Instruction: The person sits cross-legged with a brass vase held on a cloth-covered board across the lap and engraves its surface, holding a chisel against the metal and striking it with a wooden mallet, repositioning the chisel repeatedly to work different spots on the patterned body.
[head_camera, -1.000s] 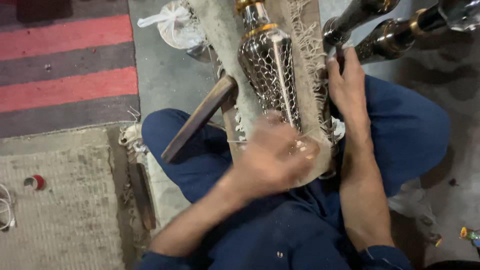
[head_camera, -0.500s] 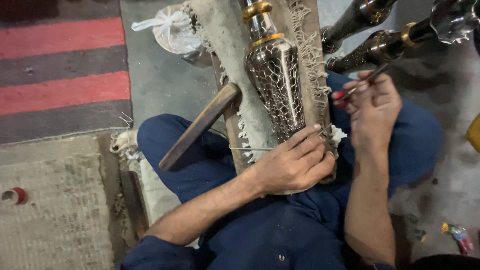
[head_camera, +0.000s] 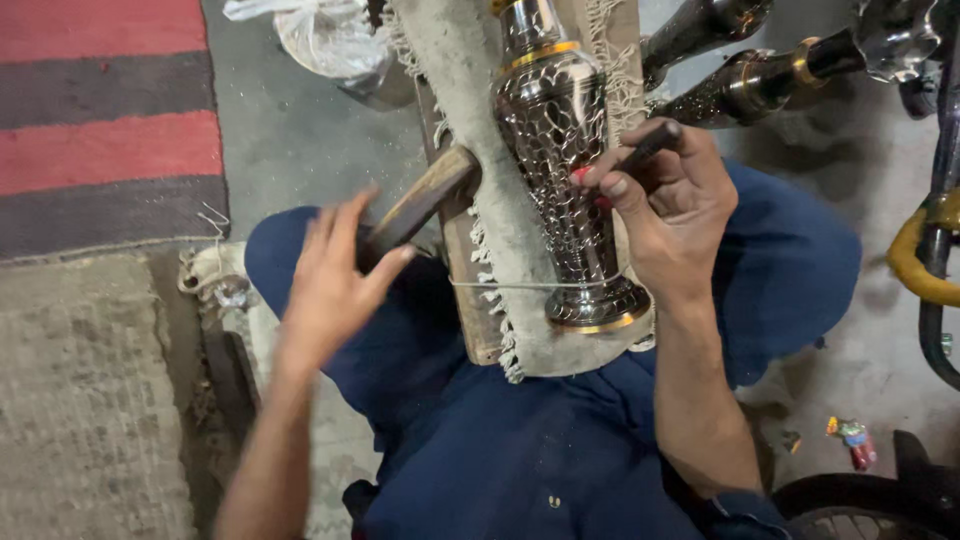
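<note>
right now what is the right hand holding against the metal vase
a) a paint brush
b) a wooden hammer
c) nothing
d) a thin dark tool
d: the right hand pinches a thin dark tool with its tip at the engraved metal vase, while the wooden hammer lies by the left hand.

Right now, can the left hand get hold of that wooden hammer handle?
Probably yes. The left hand is open with its fingertips right at the end of the wooden hammer handle, and nothing lies between them.

Vase (head_camera: 560, 190) top cut off by frame edge, left hand (head_camera: 335, 275) motion-blurred, tool tip hidden
</note>
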